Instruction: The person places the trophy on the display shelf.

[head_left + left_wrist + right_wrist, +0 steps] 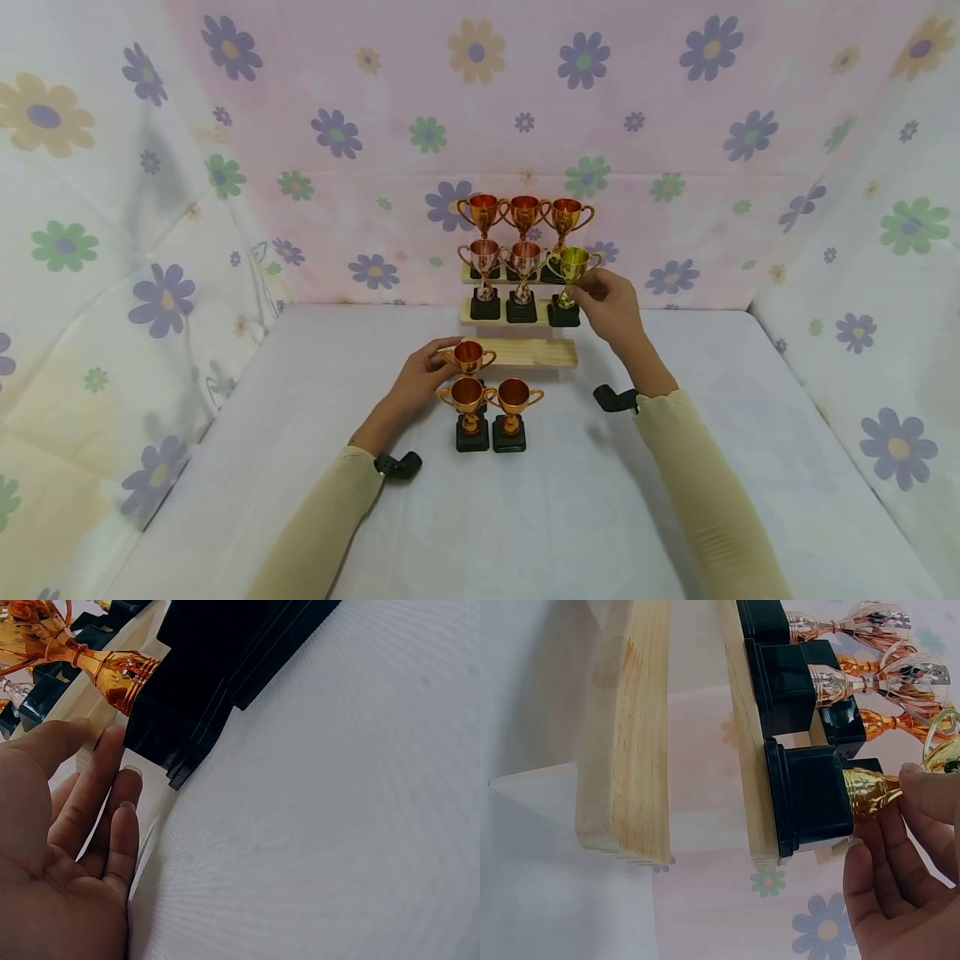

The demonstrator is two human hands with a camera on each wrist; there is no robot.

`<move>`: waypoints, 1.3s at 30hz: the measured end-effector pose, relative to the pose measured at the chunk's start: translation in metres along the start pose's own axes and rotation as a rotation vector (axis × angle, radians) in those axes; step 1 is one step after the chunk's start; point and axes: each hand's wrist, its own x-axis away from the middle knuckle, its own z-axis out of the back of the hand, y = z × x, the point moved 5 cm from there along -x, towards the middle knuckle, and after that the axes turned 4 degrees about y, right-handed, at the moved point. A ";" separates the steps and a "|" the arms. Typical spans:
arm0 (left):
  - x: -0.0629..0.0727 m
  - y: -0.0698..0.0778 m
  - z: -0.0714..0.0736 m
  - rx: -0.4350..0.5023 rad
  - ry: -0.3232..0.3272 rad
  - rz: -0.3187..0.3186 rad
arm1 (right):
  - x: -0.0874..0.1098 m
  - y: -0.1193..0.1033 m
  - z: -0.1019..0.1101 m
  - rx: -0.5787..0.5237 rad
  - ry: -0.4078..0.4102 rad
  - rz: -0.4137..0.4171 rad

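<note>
My right hand (611, 308) pinches the stem of a yellow-gold trophy (573, 265) between thumb and fingers. Its black base (814, 793) stands on the right end of the middle step of a wooden tiered stand (528, 352). Left of it on that step are two rose-gold trophies (484, 258). At the left end of the lowest step, my left hand (423, 375) has thumb and index finger on the board's end, pinching it; the other fingers are loosely bent. Close beside that hand, three orange-gold trophies (513, 396) stand upright on the white table.
Three more orange-gold trophies (524, 210) line the top step at the back. The lowest board (641, 735) carries no trophy. White cloth (585, 517) covers the table, and flowered fabric (480, 125) hangs behind and at both sides. Each wrist wears a black camera (615, 398).
</note>
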 end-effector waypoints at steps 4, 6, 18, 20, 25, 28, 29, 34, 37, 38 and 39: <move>0.001 0.002 0.001 -0.014 0.007 0.015 | -0.001 -0.002 -0.001 0.000 0.006 0.006; 0.001 0.002 0.002 -0.016 0.007 0.015 | -0.002 -0.001 -0.002 0.005 0.010 0.011; 0.000 0.002 0.003 -0.011 0.005 0.008 | -0.004 -0.004 -0.007 -0.007 0.027 0.015; 0.000 0.002 0.002 -0.010 0.007 0.013 | -0.004 -0.004 -0.007 -0.013 0.025 0.015; 0.001 0.002 0.001 -0.001 0.002 0.001 | -0.005 -0.004 -0.008 -0.025 0.025 0.009; 0.001 0.002 0.000 0.009 -0.005 -0.008 | -0.005 -0.003 -0.008 -0.032 0.022 0.004; 0.000 0.002 0.000 0.013 -0.005 -0.007 | -0.005 -0.003 -0.008 -0.033 0.022 0.003; 0.000 0.001 0.000 -0.007 0.000 -0.014 | -0.005 -0.003 -0.009 -0.028 0.022 -0.003; 0.000 0.000 0.001 -0.012 0.007 -0.016 | -0.005 -0.003 -0.009 -0.024 0.025 -0.002; 0.000 0.000 0.001 -0.012 0.008 -0.016 | -0.005 -0.002 -0.010 -0.024 0.026 0.000; 0.000 0.000 0.000 -0.010 0.007 -0.018 | -0.006 -0.002 -0.010 -0.024 0.027 0.003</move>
